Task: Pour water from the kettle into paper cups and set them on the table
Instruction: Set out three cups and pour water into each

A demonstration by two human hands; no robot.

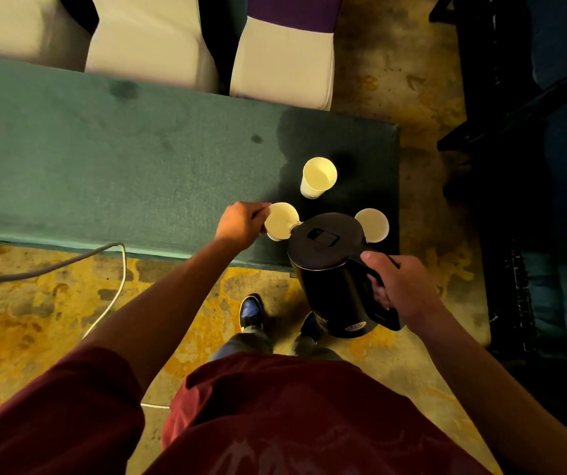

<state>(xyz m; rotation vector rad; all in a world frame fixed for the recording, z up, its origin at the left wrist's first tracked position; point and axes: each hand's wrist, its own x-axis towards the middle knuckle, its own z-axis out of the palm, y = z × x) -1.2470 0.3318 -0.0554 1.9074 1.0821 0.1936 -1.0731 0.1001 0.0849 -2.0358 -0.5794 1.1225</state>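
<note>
1. Our right hand point(402, 286) grips the kettle point(333, 269) by its handle, spout touching the rim of the cup point(280, 221)
2. Our left hand point(241, 224) holds that cup at the table point(103, 159) edge
3. Two more cups point(318, 176) stand nearby
4. Tipping too fast could overshoot the rim; squeezing could buckle the paper and spill

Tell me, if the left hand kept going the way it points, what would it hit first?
The left hand already grips a cup. Pushed on rightward, that cup would probably meet the kettle first, at its spout; depth is hard to judge from above.
</note>
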